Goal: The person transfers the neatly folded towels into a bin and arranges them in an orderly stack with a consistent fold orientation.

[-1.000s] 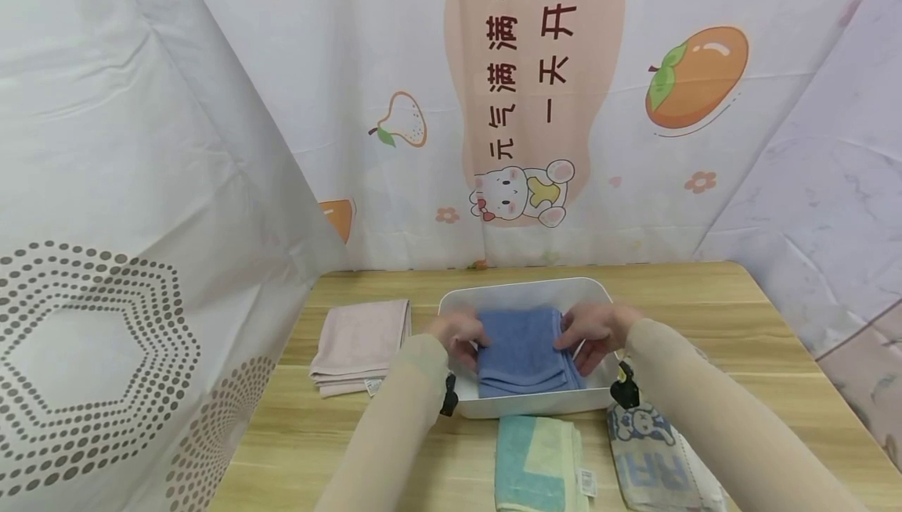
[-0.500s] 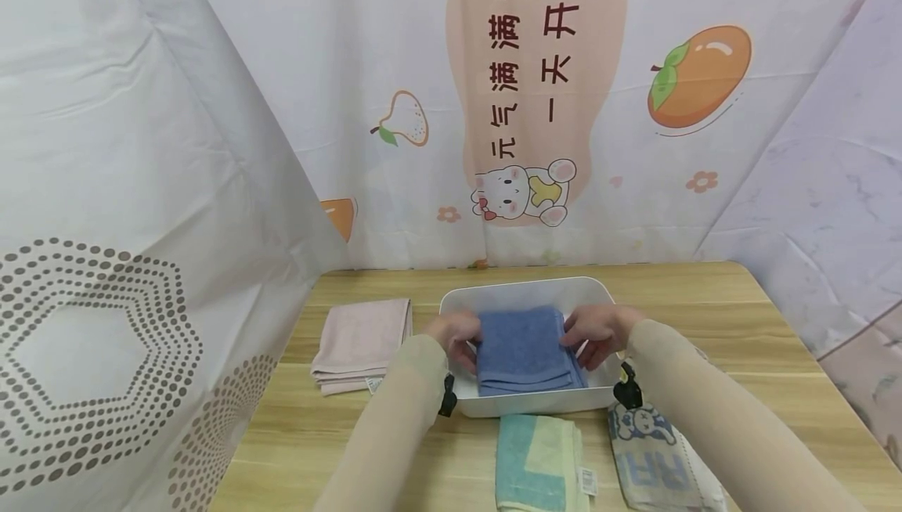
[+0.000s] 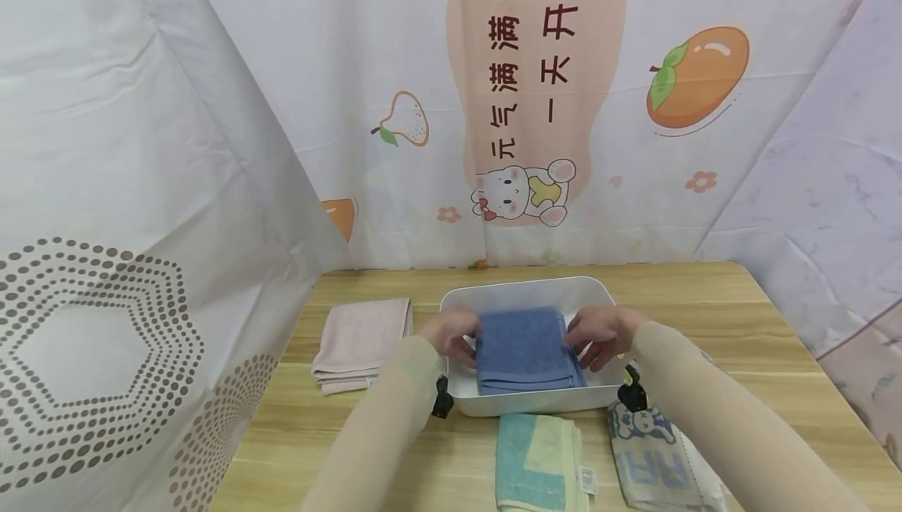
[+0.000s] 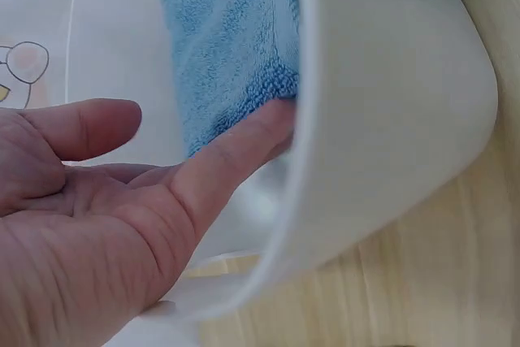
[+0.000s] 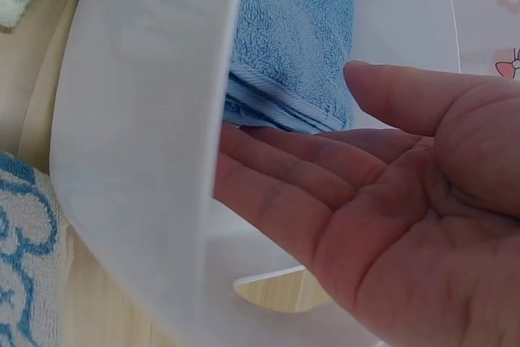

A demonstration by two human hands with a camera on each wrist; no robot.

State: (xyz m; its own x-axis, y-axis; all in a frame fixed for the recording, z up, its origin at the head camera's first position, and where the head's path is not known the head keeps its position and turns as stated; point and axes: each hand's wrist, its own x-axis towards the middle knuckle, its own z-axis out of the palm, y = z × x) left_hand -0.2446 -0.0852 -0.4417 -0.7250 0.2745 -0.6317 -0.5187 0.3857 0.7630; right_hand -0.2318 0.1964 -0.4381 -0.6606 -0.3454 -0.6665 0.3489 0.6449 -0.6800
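Tabletop [image 3: 761, 320]; left hand [image 3: 454, 333], right hand [image 3: 600, 332] in gaps between blue towel [image 3: 524, 351] and bin [image 3: 524, 293].

in the head view, a folded pink towel [image 3: 362, 340] lies left of centre on the wooden table [image 3: 712, 301]. at the bottom centre is a teal and yellow towel [image 3: 532, 465], with a white tag [image 3: 588, 481] at its right edge; to its right, a grey towel [image 3: 651, 461] with blue figures. the back curtain [image 3: 352, 42] carries dark red lettering [image 3: 503, 34] at top centre, a white cartoon animal [image 3: 524, 195] below, and an orange fruit [image 3: 698, 77] at upper right. brown dots [image 3: 92, 355] form hexagons at lower left.
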